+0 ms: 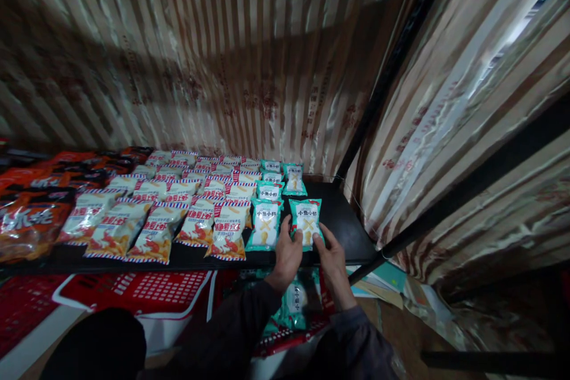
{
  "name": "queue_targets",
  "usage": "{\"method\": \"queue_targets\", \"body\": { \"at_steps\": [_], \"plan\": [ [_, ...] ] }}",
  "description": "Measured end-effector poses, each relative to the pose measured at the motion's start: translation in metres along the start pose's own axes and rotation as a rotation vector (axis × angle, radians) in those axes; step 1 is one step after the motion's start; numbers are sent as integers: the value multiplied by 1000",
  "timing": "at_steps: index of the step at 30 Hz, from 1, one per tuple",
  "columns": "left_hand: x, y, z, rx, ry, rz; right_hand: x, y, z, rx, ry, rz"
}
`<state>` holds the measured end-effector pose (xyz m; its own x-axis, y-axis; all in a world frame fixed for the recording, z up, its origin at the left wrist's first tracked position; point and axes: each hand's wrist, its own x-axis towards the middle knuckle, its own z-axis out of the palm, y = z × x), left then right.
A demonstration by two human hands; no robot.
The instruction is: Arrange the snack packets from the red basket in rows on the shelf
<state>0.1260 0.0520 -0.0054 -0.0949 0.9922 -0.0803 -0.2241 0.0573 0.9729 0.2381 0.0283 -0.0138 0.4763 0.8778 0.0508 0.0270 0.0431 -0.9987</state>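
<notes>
A teal-and-white snack bag (307, 217) is upright at the front of the black shelf, between my two hands. My left hand (287, 254) grips its lower left edge, thumb on the front. From the other side, my right hand (333, 258) pinches the lower right edge. Just left of it stands a column of matching teal bags (266, 227), one behind another. Behind the held bag, another teal bag (294, 180) stands near the back of the shelf. Below the shelf, more teal bags (296, 303) lie in a red basket (291, 341), partly covered by my forearms.
Rows of white-and-orange snack bags (151, 228) fill the shelf's middle, with orange-and-black bags (33, 222) farther left. A red basket with a white rim (155, 291) sits below. Black posts (378, 92) and striped sheeting (267, 53) bound the back and right.
</notes>
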Motion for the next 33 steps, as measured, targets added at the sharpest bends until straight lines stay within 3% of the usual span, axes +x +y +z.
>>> {"method": "queue_targets", "body": {
  "at_steps": [5, 18, 25, 33],
  "plan": [
    [16, 14, 14, 177, 46, 45, 32, 5, 12, 4, 13, -14],
    [60, 34, 41, 480, 11, 82, 90, 13, 42, 33, 22, -45],
    [78, 36, 47, 639, 41, 74, 114, 23, 49, -42, 3, -75],
    [94, 31, 50, 675, 59, 75, 131, 34, 59, -167, 31, -115]
  ]
}}
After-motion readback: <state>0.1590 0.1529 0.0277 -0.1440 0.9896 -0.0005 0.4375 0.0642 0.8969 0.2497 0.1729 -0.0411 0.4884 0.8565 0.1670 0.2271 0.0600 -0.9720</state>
